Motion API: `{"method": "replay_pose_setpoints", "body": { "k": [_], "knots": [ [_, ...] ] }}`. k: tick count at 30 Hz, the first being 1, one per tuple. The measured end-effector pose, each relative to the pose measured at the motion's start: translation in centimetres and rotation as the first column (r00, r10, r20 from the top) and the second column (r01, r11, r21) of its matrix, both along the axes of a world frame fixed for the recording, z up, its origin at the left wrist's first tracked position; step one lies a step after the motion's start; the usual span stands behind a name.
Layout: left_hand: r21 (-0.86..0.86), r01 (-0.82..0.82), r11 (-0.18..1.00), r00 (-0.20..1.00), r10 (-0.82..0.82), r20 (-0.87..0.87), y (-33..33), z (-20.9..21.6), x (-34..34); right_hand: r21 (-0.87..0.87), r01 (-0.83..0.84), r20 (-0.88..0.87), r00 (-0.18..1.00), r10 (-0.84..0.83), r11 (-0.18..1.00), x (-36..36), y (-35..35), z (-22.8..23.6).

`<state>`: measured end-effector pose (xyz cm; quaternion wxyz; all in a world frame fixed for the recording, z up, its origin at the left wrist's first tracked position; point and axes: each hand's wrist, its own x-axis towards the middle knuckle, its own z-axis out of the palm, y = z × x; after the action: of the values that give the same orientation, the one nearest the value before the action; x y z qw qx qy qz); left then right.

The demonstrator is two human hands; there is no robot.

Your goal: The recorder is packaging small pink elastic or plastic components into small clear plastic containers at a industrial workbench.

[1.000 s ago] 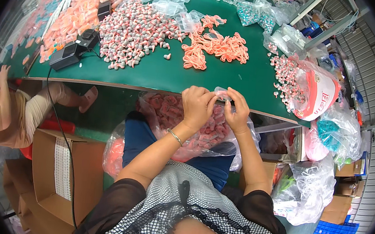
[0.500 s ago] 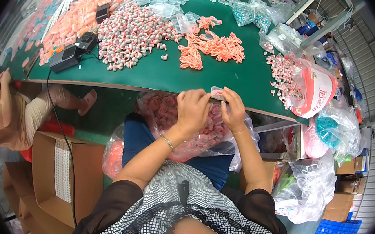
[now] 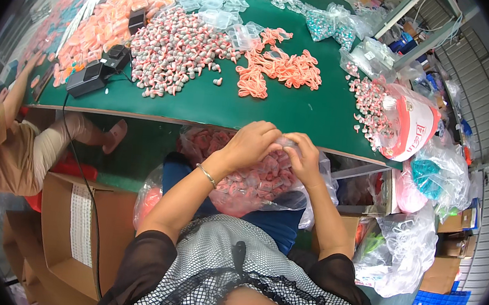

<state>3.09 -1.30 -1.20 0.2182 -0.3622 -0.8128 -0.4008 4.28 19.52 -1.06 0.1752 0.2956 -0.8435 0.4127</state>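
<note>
A small clear plastic case (image 3: pixel 284 141) is pinched between both hands at the table's near edge, mostly covered by fingers. From the left, my left hand (image 3: pixel 253 144) has its fingers closed on the case. My right hand (image 3: pixel 304 157) grips its other side, thumb near the front. Just below them, an open clear bag (image 3: pixel 262 183) full of small pink-filled cases sits at my lap. Beyond the hands, looped coral cords (image 3: pixel 282 71) lie in a heap on the green table (image 3: pixel 201 110). Grey-and-pink earbud-like pieces (image 3: pixel 178 49) are piled to their left.
Clear empty cases (image 3: pixel 244 35) lie behind the cords, peach-coloured cases (image 3: pixel 101 21) at far left. Black boxes (image 3: pixel 90 77) trail a cable. A red-white bag (image 3: pixel 409 121) spills small pink pieces at right. A co-worker (image 3: pixel 6 147) sits left, near an open carton (image 3: pixel 81 225).
Both hands have come slightly down and nearer me with the case, and the fingers now cover more of it. The co-worker's arm has reached up to the table.
</note>
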Motion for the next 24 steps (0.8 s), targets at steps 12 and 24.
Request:
{"method": "replay_pose_setpoints", "body": {
  "k": [12,24],
  "knots": [
    [0.175,-0.109,0.978,0.969,0.065,0.239,-1.1,-4.7,3.7,0.117,-0.133,0.086,0.989,0.123,0.984,-12.6,-6.1,6.3],
    [-0.259,0.047,0.965,0.916,0.061,0.396,4.2,-20.6,4.7,0.526,0.190,-0.185,0.977,-0.106,0.829,-25.4,-15.3,2.2]
  ]
}}
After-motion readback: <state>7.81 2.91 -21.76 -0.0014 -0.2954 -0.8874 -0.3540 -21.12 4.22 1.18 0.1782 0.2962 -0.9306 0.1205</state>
